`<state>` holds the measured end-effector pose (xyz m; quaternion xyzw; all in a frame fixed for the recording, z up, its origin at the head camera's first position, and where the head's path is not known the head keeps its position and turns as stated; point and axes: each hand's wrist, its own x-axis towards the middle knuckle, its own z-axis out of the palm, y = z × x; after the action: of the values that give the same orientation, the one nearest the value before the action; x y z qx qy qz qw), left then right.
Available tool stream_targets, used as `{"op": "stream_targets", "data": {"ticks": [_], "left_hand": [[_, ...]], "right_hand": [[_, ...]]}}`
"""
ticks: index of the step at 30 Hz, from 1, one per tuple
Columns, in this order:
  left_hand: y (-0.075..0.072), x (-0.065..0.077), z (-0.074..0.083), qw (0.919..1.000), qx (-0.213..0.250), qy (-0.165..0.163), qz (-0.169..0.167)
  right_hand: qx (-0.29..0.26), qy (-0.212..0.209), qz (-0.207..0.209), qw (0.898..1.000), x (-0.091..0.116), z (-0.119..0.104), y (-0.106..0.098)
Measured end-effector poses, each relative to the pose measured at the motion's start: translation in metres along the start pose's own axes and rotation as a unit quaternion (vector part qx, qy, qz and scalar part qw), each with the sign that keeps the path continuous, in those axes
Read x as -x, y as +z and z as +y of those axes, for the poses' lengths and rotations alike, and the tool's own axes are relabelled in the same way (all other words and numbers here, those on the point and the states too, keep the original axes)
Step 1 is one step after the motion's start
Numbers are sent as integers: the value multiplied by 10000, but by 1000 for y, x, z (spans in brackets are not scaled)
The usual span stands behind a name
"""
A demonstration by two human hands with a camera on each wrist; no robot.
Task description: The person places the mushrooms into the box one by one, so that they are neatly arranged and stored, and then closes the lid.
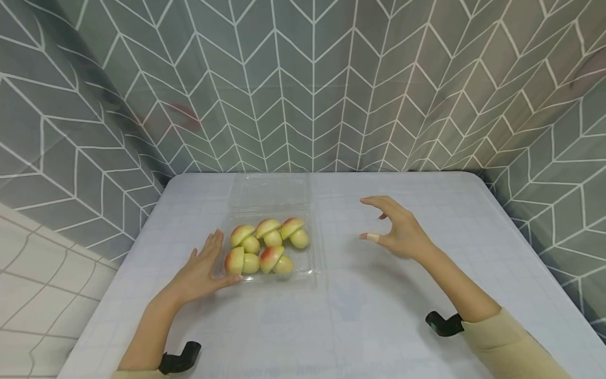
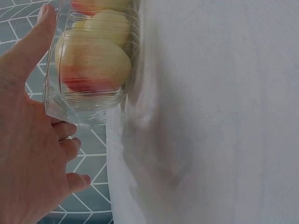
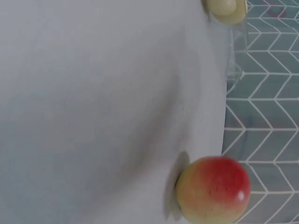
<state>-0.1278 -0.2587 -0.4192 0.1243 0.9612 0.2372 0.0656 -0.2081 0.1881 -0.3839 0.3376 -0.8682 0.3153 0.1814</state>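
Observation:
A clear plastic clamshell box [image 1: 312, 266] lies on the table with its lid folded back. Several mushroom-shaped yellow pieces [image 1: 299, 239] with reddish caps sit inside it. My left hand [image 1: 199, 273] rests at the box's left side, fingers extended along that side and thumb at the front corner. In the left wrist view the thumb lies along the clear wall. Right of the box, my right hand [image 1: 402, 231] is raised above the table, thumb and fingers curved and apart with nothing visible between them. A red and yellow apple-like piece [image 3: 212, 189] shows low in the right wrist view.
A white cloth [image 1: 331, 316] covers the table. Behind it and along the sides hang grey curtains [image 1: 293, 95] with white lines. A black wrist mount [image 1: 444, 323] sits under the right forearm, another black mount [image 1: 181, 359] by the left.

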Motion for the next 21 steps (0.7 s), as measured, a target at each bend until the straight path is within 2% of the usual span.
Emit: {"op": "stream_targets", "data": {"ticks": [6,14,21], "left_hand": [[2,0,-4,10000,-48,45,52],[2,-1,-3,9999,-39,94,76],[1,-2,-2,9999,-34,96,52]], "right_hand": [[98,-91,52,9999,10,10,-8],[199,492,-222,9983,32,19,-22],[371,303,-51,9988,47,31,-27]]}}
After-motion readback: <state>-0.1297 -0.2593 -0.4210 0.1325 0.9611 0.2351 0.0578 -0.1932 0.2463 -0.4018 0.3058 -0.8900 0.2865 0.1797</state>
